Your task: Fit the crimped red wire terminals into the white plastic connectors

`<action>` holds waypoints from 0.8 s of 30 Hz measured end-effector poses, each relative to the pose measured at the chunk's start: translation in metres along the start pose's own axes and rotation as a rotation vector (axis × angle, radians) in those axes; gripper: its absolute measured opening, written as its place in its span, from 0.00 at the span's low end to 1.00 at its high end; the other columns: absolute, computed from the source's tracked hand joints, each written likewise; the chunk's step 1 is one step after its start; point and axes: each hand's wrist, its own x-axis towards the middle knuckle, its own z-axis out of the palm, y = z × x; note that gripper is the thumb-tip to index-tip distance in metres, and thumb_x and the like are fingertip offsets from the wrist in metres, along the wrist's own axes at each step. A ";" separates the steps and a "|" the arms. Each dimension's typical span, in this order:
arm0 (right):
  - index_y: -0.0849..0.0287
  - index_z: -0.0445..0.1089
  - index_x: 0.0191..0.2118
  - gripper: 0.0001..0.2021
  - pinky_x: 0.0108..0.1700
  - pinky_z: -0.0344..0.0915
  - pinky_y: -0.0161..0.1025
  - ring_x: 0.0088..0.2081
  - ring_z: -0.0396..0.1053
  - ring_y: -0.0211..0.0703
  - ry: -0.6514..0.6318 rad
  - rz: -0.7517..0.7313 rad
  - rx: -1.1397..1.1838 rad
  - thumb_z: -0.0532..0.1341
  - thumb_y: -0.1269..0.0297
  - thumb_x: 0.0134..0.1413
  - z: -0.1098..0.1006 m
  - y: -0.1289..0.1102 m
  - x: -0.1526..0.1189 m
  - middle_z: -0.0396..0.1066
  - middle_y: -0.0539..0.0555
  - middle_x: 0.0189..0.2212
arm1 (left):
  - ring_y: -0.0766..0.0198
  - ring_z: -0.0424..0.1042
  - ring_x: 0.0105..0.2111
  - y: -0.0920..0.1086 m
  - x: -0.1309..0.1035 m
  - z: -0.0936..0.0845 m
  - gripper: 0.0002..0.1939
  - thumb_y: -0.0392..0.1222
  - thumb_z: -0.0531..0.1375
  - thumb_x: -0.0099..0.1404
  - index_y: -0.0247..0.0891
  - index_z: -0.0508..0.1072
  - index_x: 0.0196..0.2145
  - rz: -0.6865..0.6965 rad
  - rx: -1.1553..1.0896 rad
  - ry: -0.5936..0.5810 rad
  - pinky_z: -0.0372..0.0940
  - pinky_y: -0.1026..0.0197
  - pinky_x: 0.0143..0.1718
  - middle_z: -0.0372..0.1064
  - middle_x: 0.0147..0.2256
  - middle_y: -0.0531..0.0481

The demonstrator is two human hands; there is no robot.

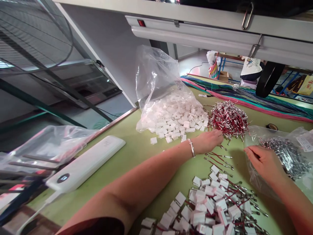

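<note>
My left hand (212,141), with a silver bracelet at its wrist, is at the near edge of a heap of short red wires (228,117) with metal terminals. Its fingers are closed together and I cannot see what is between them. Closed in a pinch, my right hand (262,160) hovers beside a clear bag of loose metal terminals (288,153); anything held there is hidden. Several single red wires (218,160) lie between the hands. Nearer to me is a pile of white plastic connector housings (202,202) with red wires attached.
A clear bag (156,75) spills loose white housings (176,120) over the green tabletop (137,160). Long bundled cables (244,94) run along the back. A white plugged-in device (90,163) lies at the left edge, and a lamp bar (195,36) hangs overhead.
</note>
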 end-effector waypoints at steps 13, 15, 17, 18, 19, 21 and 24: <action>0.56 0.70 0.26 0.19 0.30 0.58 0.36 0.25 0.66 0.40 -0.035 -0.052 -0.068 0.49 0.56 0.63 0.008 0.001 -0.003 0.71 0.52 0.22 | 0.63 0.70 0.39 -0.010 -0.002 -0.018 0.11 0.32 0.52 0.67 0.35 0.74 0.40 -0.138 -0.170 0.048 0.62 0.62 0.42 0.73 0.38 0.47; 0.56 0.71 0.27 0.20 0.29 0.58 0.36 0.25 0.67 0.40 -0.022 -0.067 -0.067 0.49 0.55 0.64 0.008 0.001 -0.003 0.71 0.53 0.23 | 0.64 0.70 0.36 -0.007 -0.004 -0.026 0.08 0.38 0.56 0.66 0.35 0.75 0.34 -0.191 -0.214 0.037 0.63 0.63 0.39 0.73 0.34 0.48; 0.56 0.72 0.28 0.20 0.30 0.59 0.36 0.25 0.68 0.41 -0.016 -0.079 -0.069 0.49 0.54 0.64 0.008 0.001 -0.003 0.71 0.53 0.23 | 0.63 0.69 0.33 -0.001 -0.005 -0.033 0.08 0.44 0.62 0.61 0.35 0.75 0.31 -0.234 -0.241 -0.029 0.62 0.63 0.34 0.73 0.32 0.49; 0.56 0.72 0.28 0.21 0.30 0.59 0.36 0.25 0.68 0.41 -0.016 -0.083 -0.071 0.48 0.54 0.64 0.008 0.001 -0.003 0.72 0.53 0.23 | 0.63 0.69 0.33 0.002 -0.006 -0.034 0.09 0.45 0.64 0.59 0.35 0.75 0.30 -0.262 -0.239 -0.072 0.62 0.63 0.32 0.73 0.32 0.49; 0.56 0.72 0.28 0.21 0.30 0.59 0.36 0.25 0.68 0.41 -0.019 -0.086 -0.075 0.48 0.54 0.64 0.009 0.001 -0.003 0.72 0.53 0.23 | 0.62 0.69 0.32 0.005 -0.006 -0.034 0.10 0.45 0.65 0.57 0.35 0.75 0.29 -0.290 -0.232 -0.115 0.61 0.63 0.31 0.72 0.32 0.48; 0.56 0.73 0.28 0.21 0.30 0.60 0.36 0.26 0.68 0.41 -0.026 -0.091 -0.086 0.48 0.54 0.64 0.009 0.000 -0.003 0.72 0.54 0.23 | 0.62 0.69 0.32 0.009 -0.007 -0.031 0.05 0.39 0.64 0.57 0.35 0.74 0.28 -0.322 -0.223 -0.187 0.60 0.64 0.29 0.72 0.31 0.48; 0.56 0.73 0.28 0.21 0.30 0.60 0.37 0.26 0.69 0.42 -0.041 -0.098 -0.093 0.48 0.54 0.64 0.010 0.000 -0.004 0.72 0.54 0.23 | 0.63 0.69 0.32 0.010 -0.007 -0.023 0.05 0.28 0.58 0.56 0.35 0.72 0.28 -0.310 -0.200 -0.202 0.61 0.64 0.30 0.72 0.32 0.47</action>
